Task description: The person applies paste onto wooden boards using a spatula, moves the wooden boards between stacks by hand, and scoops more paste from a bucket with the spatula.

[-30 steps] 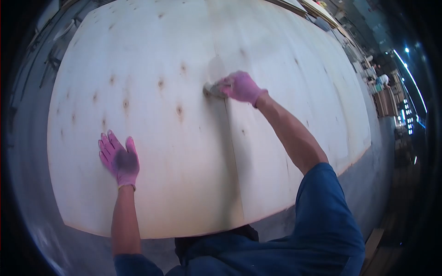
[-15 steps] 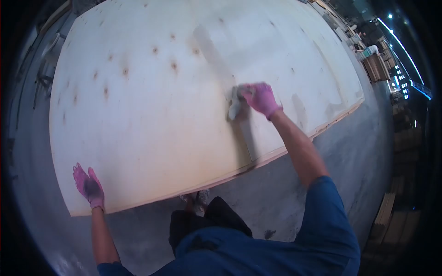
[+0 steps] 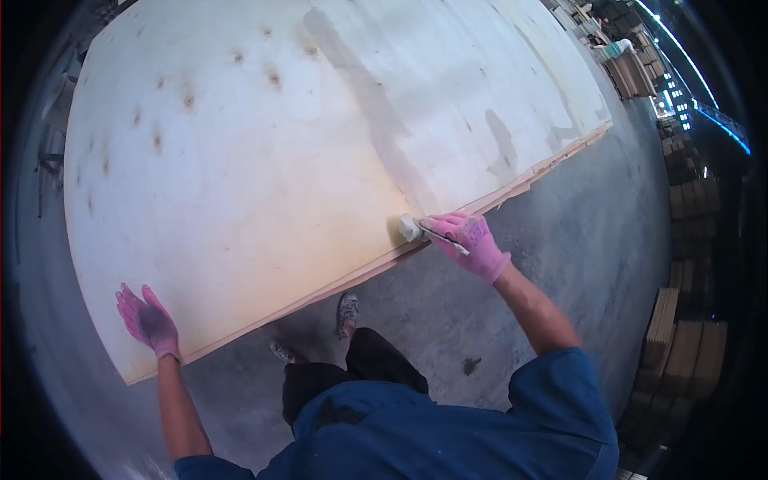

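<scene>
A large pale wood sheet [image 3: 240, 176] with dark knots spreads before me, on top of other thin sheets whose edges show at the near side. My left hand [image 3: 150, 322], in a pink glove with a dark palm patch, is open near the sheet's left corner. My right hand [image 3: 468, 242], also in a pink glove, is closed on a flat scraper [image 3: 445, 238] at the near edge. Pale paste [image 3: 410, 228] clings to the scraper's end. A grey smear [image 3: 360, 88] runs down the sheet to that spot, and shorter smears [image 3: 502, 140] lie further right.
Concrete floor [image 3: 552, 240] surrounds the near and right sides. My shoes [image 3: 347, 310] stand below the near edge. Stacks of boards [image 3: 696, 352] are at the right. Far off at the upper right, a person [image 3: 618, 49] is beside another stack [image 3: 630, 76].
My right hand has moved along the sheet to its near edge with the scraper, and the grey smear now reaches there. My left hand has shifted from further in to the left corner.
</scene>
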The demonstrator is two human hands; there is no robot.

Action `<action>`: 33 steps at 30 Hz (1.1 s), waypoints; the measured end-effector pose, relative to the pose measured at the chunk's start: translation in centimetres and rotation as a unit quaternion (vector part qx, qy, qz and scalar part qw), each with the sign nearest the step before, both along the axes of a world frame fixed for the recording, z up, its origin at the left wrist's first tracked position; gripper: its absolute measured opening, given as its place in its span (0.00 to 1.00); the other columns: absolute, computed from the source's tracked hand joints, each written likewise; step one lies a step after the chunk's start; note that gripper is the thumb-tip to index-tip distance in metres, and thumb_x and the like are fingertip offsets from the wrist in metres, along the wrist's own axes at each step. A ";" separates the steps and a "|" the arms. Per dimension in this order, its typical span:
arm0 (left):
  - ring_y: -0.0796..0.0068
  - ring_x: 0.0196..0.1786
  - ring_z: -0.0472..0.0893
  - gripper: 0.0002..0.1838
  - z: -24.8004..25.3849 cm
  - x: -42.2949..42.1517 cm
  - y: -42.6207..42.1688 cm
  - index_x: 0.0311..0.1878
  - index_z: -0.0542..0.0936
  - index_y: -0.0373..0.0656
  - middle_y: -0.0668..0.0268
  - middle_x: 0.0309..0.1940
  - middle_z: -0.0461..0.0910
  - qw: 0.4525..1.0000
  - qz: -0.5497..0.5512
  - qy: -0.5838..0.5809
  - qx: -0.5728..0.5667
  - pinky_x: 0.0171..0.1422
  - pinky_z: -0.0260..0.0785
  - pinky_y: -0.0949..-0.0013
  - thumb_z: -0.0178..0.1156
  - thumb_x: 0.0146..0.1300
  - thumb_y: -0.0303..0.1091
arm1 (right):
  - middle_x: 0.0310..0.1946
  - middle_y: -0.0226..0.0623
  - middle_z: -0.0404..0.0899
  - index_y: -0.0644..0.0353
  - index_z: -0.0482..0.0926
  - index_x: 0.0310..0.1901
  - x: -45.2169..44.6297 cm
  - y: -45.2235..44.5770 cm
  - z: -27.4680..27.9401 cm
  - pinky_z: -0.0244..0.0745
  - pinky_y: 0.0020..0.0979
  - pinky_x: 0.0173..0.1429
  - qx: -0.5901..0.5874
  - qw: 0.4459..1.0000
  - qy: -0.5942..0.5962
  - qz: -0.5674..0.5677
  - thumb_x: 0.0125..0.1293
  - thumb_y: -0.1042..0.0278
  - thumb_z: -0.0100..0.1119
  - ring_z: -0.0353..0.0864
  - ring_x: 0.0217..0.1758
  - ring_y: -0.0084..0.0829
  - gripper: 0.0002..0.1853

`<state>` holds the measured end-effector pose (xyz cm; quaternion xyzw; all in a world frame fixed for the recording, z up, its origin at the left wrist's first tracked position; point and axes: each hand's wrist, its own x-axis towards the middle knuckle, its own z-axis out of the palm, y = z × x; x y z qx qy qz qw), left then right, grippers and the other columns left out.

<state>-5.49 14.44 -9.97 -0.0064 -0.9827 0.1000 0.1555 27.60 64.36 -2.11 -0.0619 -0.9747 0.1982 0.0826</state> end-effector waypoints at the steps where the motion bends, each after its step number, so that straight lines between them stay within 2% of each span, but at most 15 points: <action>1: 0.58 0.76 0.64 0.32 0.2 0.3 0.4 0.73 0.67 0.41 0.56 0.73 0.67 1.000 0.010 -0.003 -0.010 0.78 0.56 0.56 0.47 0.77 0.55 | 0.43 0.40 0.87 0.55 0.83 0.51 0.1 -1.3 -0.2 0.80 0.38 0.48 -0.010 1.000 0.011 -0.010 0.58 0.73 0.66 0.86 0.45 0.44 0.17; 5: 0.60 0.77 0.62 0.35 -2.8 -1.4 -2.4 0.73 0.66 0.39 0.57 0.75 0.64 0.996 -0.035 0.027 -0.079 0.78 0.55 0.57 0.50 0.75 0.56 | 0.42 0.39 0.86 0.55 0.83 0.48 -3.2 -8.2 -0.4 0.79 0.41 0.48 -0.039 0.998 -0.009 -0.055 0.61 0.69 0.66 0.85 0.45 0.43 0.13; 6: 0.60 0.76 0.63 0.35 -6.3 -2.0 -4.6 0.71 0.69 0.37 0.56 0.73 0.67 0.985 -0.085 0.117 -0.090 0.77 0.57 0.58 0.53 0.72 0.57 | 0.42 0.39 0.86 0.55 0.83 0.48 -4.4 -10.2 -0.3 0.79 0.41 0.48 -0.048 0.997 -0.003 -0.059 0.61 0.69 0.66 0.85 0.45 0.43 0.13; 10: 0.51 0.80 0.55 0.43 -0.8 -0.1 -1.1 0.74 0.65 0.36 0.50 0.77 0.60 0.999 -0.033 -0.019 0.012 0.81 0.43 0.46 0.46 0.70 0.64 | 0.37 0.41 0.87 0.58 0.85 0.44 -10.2 -19.5 -0.2 0.81 0.41 0.44 -0.058 0.997 -0.005 -0.048 0.60 0.72 0.66 0.86 0.39 0.45 0.10; 13: 0.47 0.79 0.57 0.43 2.7 0.2 -0.8 0.71 0.67 0.34 0.47 0.74 0.62 0.983 -0.128 -0.038 0.128 0.81 0.45 0.44 0.56 0.65 0.61 | 0.36 0.43 0.87 0.58 0.86 0.45 -14.7 -26.7 0.0 0.81 0.37 0.43 -0.073 0.997 0.033 -0.008 0.60 0.71 0.66 0.86 0.37 0.42 0.11; 16: 0.47 0.78 0.58 0.44 4.1 -1.3 -3.6 0.72 0.65 0.33 0.47 0.73 0.63 0.939 -0.270 -0.077 0.199 0.80 0.48 0.46 0.62 0.62 0.57 | 0.37 0.40 0.88 0.62 0.86 0.43 -20.2 -32.6 3.5 0.80 0.32 0.42 -0.207 0.969 -0.111 -0.077 0.63 0.70 0.65 0.87 0.37 0.35 0.09; 18: 0.49 0.78 0.59 0.43 3.7 -3.4 -8.6 0.72 0.65 0.34 0.48 0.74 0.63 0.896 -0.365 -0.113 0.225 0.80 0.49 0.48 0.63 0.61 0.55 | 0.36 0.38 0.88 0.65 0.86 0.42 -22.3 -34.6 1.0 0.80 0.30 0.42 -0.343 0.933 -0.046 -0.100 0.65 0.70 0.64 0.87 0.38 0.31 0.09; 20: 0.55 0.78 0.60 0.40 3.0 -5.6 -15.1 0.72 0.68 0.39 0.52 0.74 0.63 0.942 -0.287 -0.058 0.163 0.80 0.50 0.50 0.61 0.64 0.56 | 0.35 0.35 0.88 0.67 0.86 0.41 -25.1 -35.9 0.6 0.80 0.28 0.42 -0.449 0.886 0.013 -0.117 0.67 0.69 0.63 0.87 0.39 0.27 0.09; 22: 0.54 0.77 0.62 0.39 1.2 -7.3 -21.0 0.73 0.67 0.38 0.53 0.74 0.64 0.986 -0.158 -0.006 0.056 0.79 0.52 0.51 0.59 0.66 0.55 | 0.35 0.34 0.87 0.69 0.86 0.41 -27.7 -36.4 1.6 0.80 0.28 0.42 -0.517 0.844 0.052 -0.132 0.68 0.69 0.63 0.86 0.40 0.24 0.10; 25: 0.50 0.74 0.66 0.35 0.5 -7.0 -24.0 0.74 0.62 0.35 0.49 0.73 0.65 0.962 -0.121 -0.070 0.234 0.75 0.58 0.52 0.53 0.73 0.49 | 0.37 0.34 0.87 0.69 0.86 0.42 -29.1 -35.6 0.7 0.80 0.27 0.42 -0.715 0.653 0.095 -0.230 0.68 0.67 0.63 0.84 0.40 0.22 0.11; 27: 0.47 0.70 0.70 0.32 0.9 -7.2 -24.1 0.74 0.60 0.32 0.45 0.71 0.67 0.935 -0.123 -0.098 0.319 0.72 0.63 0.54 0.50 0.76 0.44 | 0.36 0.34 0.87 0.68 0.86 0.40 -28.4 -32.4 -2.3 0.81 0.28 0.42 -0.506 0.845 0.034 -0.171 0.68 0.65 0.63 0.85 0.42 0.23 0.12; 28: 0.46 0.69 0.71 0.31 1.1 -7.5 -23.8 0.73 0.61 0.32 0.45 0.70 0.67 0.924 -0.120 -0.101 0.349 0.71 0.64 0.53 0.50 0.76 0.43 | 0.35 0.34 0.87 0.67 0.86 0.40 -28.7 -31.2 -3.1 0.81 0.28 0.42 -0.385 0.913 0.002 -0.134 0.68 0.65 0.64 0.86 0.43 0.24 0.12; 29: 0.45 0.68 0.71 0.31 1.2 -7.6 -23.6 0.73 0.62 0.31 0.44 0.69 0.68 0.913 -0.116 -0.107 0.377 0.70 0.65 0.53 0.50 0.76 0.43 | 0.31 0.39 0.87 0.66 0.87 0.39 -29.7 -31.3 -1.8 0.82 0.35 0.43 -0.294 0.950 -0.005 -0.108 0.65 0.61 0.67 0.88 0.39 0.32 0.14; 32: 0.44 0.67 0.72 0.29 0.9 -7.2 -24.0 0.71 0.63 0.30 0.43 0.66 0.69 0.886 -0.136 -0.131 0.423 0.69 0.66 0.52 0.50 0.76 0.41 | 0.28 0.46 0.86 0.63 0.88 0.40 -30.3 -32.1 -4.2 0.81 0.41 0.44 -0.050 0.996 0.045 -0.061 0.62 0.58 0.67 0.86 0.34 0.44 0.15; 33: 0.43 0.66 0.72 0.28 0.8 -7.6 -24.1 0.71 0.63 0.29 0.42 0.65 0.70 0.878 -0.148 -0.133 0.436 0.69 0.67 0.52 0.49 0.76 0.40 | 0.30 0.48 0.85 0.58 0.88 0.43 -29.1 -34.5 -1.3 0.80 0.46 0.45 -0.073 0.996 -0.003 -0.048 0.61 0.55 0.67 0.83 0.32 0.51 0.16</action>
